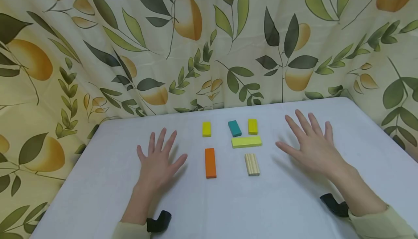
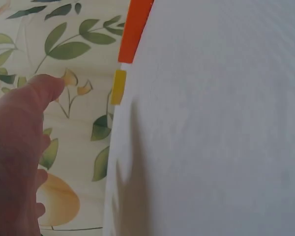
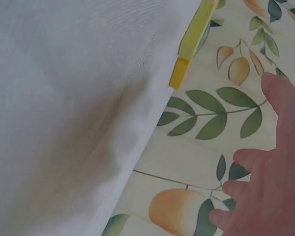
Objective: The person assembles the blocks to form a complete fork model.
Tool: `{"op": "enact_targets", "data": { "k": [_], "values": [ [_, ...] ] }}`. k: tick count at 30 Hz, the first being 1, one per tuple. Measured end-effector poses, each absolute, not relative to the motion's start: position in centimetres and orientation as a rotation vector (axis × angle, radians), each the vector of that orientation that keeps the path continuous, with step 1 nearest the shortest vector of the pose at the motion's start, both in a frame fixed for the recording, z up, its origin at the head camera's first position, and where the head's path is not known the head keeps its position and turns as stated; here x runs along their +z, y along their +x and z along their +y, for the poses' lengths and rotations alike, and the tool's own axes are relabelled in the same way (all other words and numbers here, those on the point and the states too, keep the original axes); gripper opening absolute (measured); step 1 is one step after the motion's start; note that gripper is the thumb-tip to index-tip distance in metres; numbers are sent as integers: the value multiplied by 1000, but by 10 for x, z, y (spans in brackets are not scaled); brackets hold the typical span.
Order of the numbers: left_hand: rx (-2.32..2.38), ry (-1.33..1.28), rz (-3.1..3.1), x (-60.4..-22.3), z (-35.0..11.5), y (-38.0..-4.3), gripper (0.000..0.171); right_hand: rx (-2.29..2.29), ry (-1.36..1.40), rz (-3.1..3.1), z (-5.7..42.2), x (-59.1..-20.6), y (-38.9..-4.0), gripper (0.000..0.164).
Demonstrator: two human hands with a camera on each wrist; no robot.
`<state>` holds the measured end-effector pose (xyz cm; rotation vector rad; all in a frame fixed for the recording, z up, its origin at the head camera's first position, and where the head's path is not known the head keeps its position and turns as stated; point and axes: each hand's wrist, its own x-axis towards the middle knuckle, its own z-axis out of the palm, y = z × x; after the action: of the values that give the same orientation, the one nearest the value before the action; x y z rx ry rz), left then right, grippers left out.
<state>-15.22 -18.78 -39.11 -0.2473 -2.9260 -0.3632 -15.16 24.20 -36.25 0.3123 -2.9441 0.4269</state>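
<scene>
Both hands are spread wide above the white table, and neither holds anything. My left hand [image 1: 156, 166] is on the left, nearest to an orange block [image 1: 210, 163]. On the right, my right hand [image 1: 315, 150] is nearest to a long yellow-green block [image 1: 246, 142]. A ridged, pale wood-coloured block [image 1: 252, 164] lies to the right of the orange one. Farther back are a small yellow block [image 1: 207, 129], a tilted teal block [image 1: 234, 128] and another yellow block [image 1: 253, 126]. The left wrist view shows the orange block [image 2: 135, 32] beyond the thumb.
A white cloth covers the table [image 1: 228, 210]. Behind its far edge hangs a curtain [image 1: 209, 50] printed with leaves and fruit. A black wrist strap piece [image 1: 159, 221] sits at the left wrist, and a similar black piece [image 1: 334, 205] at the right.
</scene>
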Motion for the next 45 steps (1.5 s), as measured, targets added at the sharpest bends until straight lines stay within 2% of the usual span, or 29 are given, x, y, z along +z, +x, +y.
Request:
{"op": "enact_targets", "data": {
  "k": [28,35,45],
  "values": [
    [-534,-363,-2982,-397,-139,-160,81,526,412,-3012,191,-354,-165,90],
    [-632,-470,-2979,-401,-137,-165,81,597,483,-2972,180,-359,-172,84],
    [-856,-708,-2866,-414,-136,-171,76,853,631,-2953,174,-363,-181,68]
  ]
}}
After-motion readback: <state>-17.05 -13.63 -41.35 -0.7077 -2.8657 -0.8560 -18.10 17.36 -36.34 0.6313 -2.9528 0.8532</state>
